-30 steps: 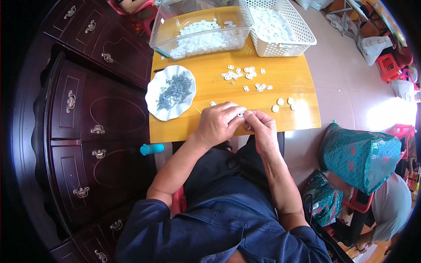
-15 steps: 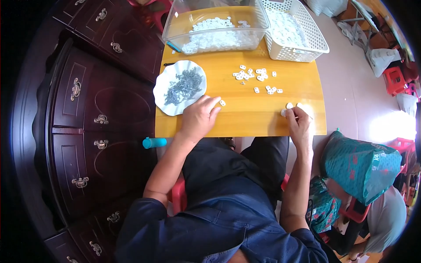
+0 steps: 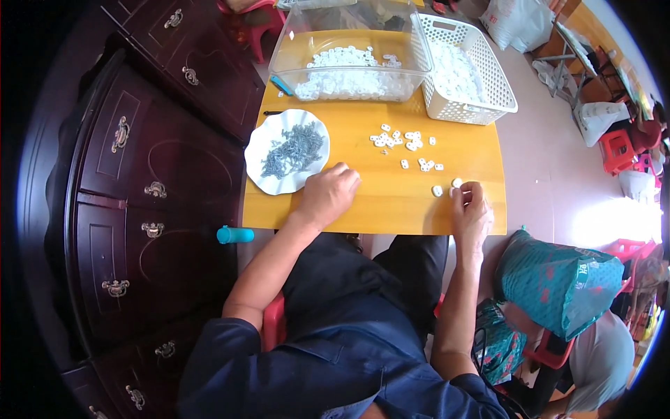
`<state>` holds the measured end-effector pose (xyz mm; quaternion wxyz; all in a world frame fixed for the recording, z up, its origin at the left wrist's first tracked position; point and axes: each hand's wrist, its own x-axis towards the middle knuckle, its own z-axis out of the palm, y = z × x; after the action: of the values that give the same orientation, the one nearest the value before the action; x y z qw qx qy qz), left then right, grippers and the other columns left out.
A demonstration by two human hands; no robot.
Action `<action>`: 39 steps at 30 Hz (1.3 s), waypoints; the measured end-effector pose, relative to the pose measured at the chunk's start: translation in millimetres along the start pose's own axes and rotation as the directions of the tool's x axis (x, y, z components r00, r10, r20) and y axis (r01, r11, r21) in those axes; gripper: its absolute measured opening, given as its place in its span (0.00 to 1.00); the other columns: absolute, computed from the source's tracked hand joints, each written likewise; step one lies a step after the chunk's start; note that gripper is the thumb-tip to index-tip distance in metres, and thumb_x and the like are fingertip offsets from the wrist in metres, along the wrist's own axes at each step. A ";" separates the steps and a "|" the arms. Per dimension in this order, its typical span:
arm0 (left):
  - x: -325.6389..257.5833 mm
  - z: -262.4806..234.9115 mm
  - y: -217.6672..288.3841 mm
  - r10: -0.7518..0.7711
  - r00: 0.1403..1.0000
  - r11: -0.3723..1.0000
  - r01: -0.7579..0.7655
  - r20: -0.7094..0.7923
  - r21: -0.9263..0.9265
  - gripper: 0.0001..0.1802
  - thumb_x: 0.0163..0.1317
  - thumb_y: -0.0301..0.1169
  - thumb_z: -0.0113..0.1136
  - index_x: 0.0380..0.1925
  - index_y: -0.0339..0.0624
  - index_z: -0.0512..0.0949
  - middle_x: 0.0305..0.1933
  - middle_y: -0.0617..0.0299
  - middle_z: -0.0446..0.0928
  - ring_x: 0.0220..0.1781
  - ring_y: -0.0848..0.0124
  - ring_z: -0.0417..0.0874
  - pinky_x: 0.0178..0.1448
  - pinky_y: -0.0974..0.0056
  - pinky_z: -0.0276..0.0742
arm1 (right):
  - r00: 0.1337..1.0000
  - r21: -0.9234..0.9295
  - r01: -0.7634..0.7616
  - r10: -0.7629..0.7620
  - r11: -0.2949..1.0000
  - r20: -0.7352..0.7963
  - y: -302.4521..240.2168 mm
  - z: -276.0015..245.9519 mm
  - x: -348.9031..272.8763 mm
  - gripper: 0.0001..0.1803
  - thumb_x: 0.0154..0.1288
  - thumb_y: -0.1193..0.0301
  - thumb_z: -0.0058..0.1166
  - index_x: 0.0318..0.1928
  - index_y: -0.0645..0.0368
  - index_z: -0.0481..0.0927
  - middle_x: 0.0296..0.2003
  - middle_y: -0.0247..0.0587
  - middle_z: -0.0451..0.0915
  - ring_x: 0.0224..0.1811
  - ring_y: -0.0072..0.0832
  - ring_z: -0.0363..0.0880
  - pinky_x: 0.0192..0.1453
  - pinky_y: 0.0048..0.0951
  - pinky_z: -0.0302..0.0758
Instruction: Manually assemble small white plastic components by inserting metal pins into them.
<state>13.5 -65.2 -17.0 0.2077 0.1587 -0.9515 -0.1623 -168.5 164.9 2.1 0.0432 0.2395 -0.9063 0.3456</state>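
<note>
Beside the right rim of a scalloped white plate (image 3: pixel 259 140) heaped with small grey screws (image 3: pixel 293 150), my left hand (image 3: pixel 329 194) is closed with its fingertips curled down near the tabletop. Whatever it pinches is hidden. My right hand (image 3: pixel 473 218) rests near the table's right front edge, thumb and fingers bent together; what lies between them cannot be made out. Just beyond its thumb lies a small white plastic piece (image 3: pixel 457 183), and another white piece (image 3: pixel 437 190) is to its left. Several white two-hole pieces (image 3: pixel 412 144) are scattered farther back on the table.
A clear plastic bin (image 3: pixel 352 73) of white pieces stands at the back of the wooden table (image 3: pixel 391 209), next to a perforated white basket (image 3: pixel 492 108). Dark drawers (image 3: pixel 174 167) line the left. A teal bag (image 3: pixel 555 279) and a person's sleeve (image 3: pixel 604 356) are at right.
My left hand has closed over the spot where a white piece lay beside its open fingers. One white piece near my right hand now sits farther left. The view has shifted slightly.
</note>
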 end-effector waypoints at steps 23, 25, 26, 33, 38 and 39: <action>28.8 4.7 24.1 -0.093 0.995 0.845 0.065 -0.027 -0.531 0.04 0.62 0.29 0.67 0.33 0.40 0.82 0.33 0.54 0.84 0.32 0.56 0.86 0.37 0.56 0.80 | 0.940 0.725 -0.205 -0.074 0.658 0.333 -39.8 53.1 -47.6 0.07 0.72 0.72 0.61 0.37 0.64 0.80 0.24 0.29 0.80 0.26 0.14 0.75 0.33 0.21 0.73; 32.8 10.9 13.3 -0.089 0.989 0.928 0.038 -0.121 -0.371 0.05 0.61 0.29 0.67 0.33 0.42 0.81 0.34 0.55 0.83 0.35 0.54 0.86 0.39 0.54 0.82 | 0.937 0.714 -0.201 -0.082 0.671 0.341 -41.3 51.3 -51.5 0.07 0.72 0.72 0.60 0.38 0.64 0.80 0.26 0.31 0.82 0.28 0.14 0.78 0.34 0.20 0.75; 35.0 13.4 8.5 -0.079 0.988 0.929 0.025 -0.131 -0.370 0.05 0.61 0.29 0.67 0.33 0.42 0.81 0.34 0.55 0.83 0.35 0.54 0.86 0.39 0.54 0.82 | 0.929 0.678 -0.203 -0.079 0.706 0.361 -39.6 51.7 -52.0 0.06 0.72 0.73 0.59 0.38 0.64 0.80 0.28 0.32 0.84 0.29 0.14 0.80 0.36 0.20 0.76; 52.8 30.3 -6.8 -0.085 0.992 0.978 0.066 -0.090 -0.199 0.04 0.63 0.30 0.64 0.34 0.43 0.81 0.36 0.54 0.82 0.38 0.50 0.85 0.41 0.49 0.81 | 0.922 0.760 -0.260 -0.080 0.595 0.378 -31.4 61.0 -46.7 0.05 0.72 0.75 0.58 0.39 0.63 0.79 0.31 0.33 0.85 0.33 0.15 0.81 0.39 0.19 0.77; 62.1 33.2 -7.8 -0.080 0.993 0.974 0.060 -0.085 -0.219 0.04 0.63 0.30 0.64 0.33 0.43 0.80 0.35 0.53 0.81 0.39 0.50 0.85 0.42 0.48 0.81 | 0.912 0.776 -0.279 -0.097 0.566 0.399 -38.4 52.6 -39.6 0.04 0.73 0.75 0.57 0.40 0.63 0.78 0.34 0.34 0.85 0.34 0.16 0.82 0.40 0.20 0.77; 62.2 31.6 -7.5 -0.090 0.993 0.973 0.072 -0.075 -0.220 0.04 0.62 0.30 0.64 0.34 0.43 0.81 0.35 0.53 0.82 0.39 0.50 0.85 0.42 0.49 0.81 | 0.907 0.752 -0.285 -0.086 0.595 0.411 -39.5 52.4 -39.6 0.04 0.73 0.76 0.57 0.40 0.63 0.78 0.33 0.33 0.84 0.34 0.16 0.82 0.40 0.20 0.77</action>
<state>-52.6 -87.2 -25.7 0.2571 0.1807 -0.9111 -0.2667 -110.7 121.5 -23.4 -0.2772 0.2471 -0.6554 0.6577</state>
